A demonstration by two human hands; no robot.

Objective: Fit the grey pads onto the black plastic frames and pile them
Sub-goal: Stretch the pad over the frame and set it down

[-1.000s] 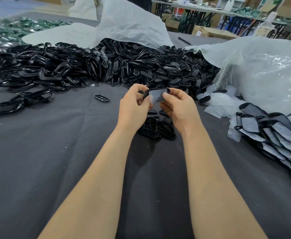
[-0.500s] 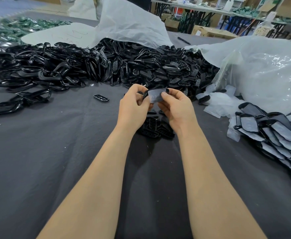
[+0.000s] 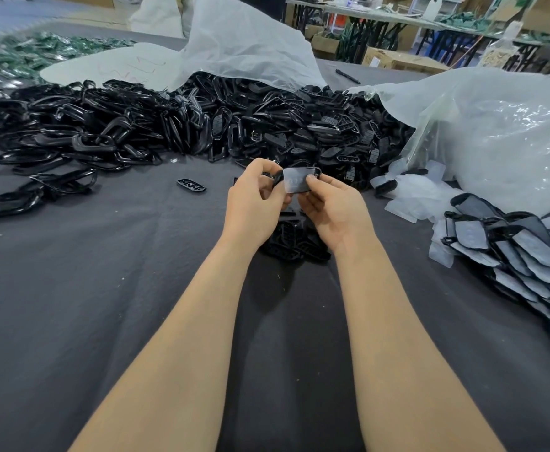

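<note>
Seen from above, two bare forearms reach out over a table draped in dark grey cloth [image 3: 104, 288]. The left hand [image 3: 254, 203] and right hand [image 3: 335, 213] meet in mid-air at the centre, fingers curled, each pinching one end of a grey pad [image 3: 296, 181]. The pad lies against a black plastic frame [image 3: 278, 178] whose rim peeks out at its edges. Directly beneath the hands sits a small cluster of bare frames [image 3: 293, 244]. A broad heap of black frames [image 3: 201, 125] stretches across the table behind. At the right, a pile of finished padded frames [image 3: 521, 252] lies near a clear plastic bag [image 3: 495, 141].
</note>
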